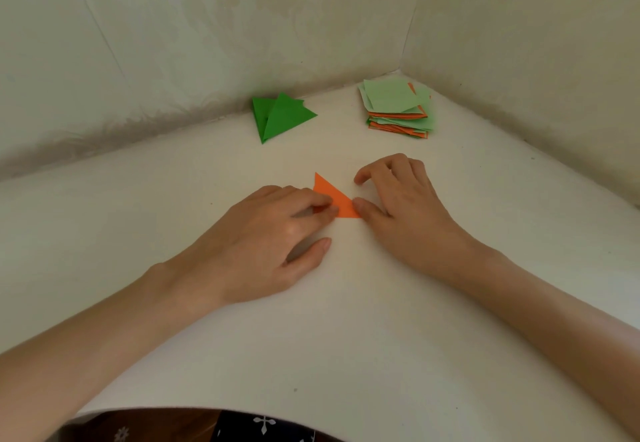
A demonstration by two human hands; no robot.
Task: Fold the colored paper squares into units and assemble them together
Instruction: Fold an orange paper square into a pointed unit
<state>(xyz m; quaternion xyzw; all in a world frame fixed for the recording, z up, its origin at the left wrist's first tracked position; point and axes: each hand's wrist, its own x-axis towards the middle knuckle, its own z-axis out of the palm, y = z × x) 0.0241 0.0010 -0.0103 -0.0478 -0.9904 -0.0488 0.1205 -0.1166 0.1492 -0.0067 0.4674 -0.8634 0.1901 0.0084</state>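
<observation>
A small orange paper piece (333,196), folded into a pointed shape, lies flat on the white table (346,320) in the middle. My left hand (273,237) presses its left part down with the fingertips and covers that side. My right hand (398,199) rests on its right corner, thumb tip on the paper, fingers curled above. A folded green unit (280,116) lies farther back by the wall. At the back right stands a stack of light green and orange paper squares (398,109).
Pale walls close the table in at the back and on the right, meeting in a corner behind the stack. The table's near edge curves just above a dark patterned garment (242,427) at the bottom.
</observation>
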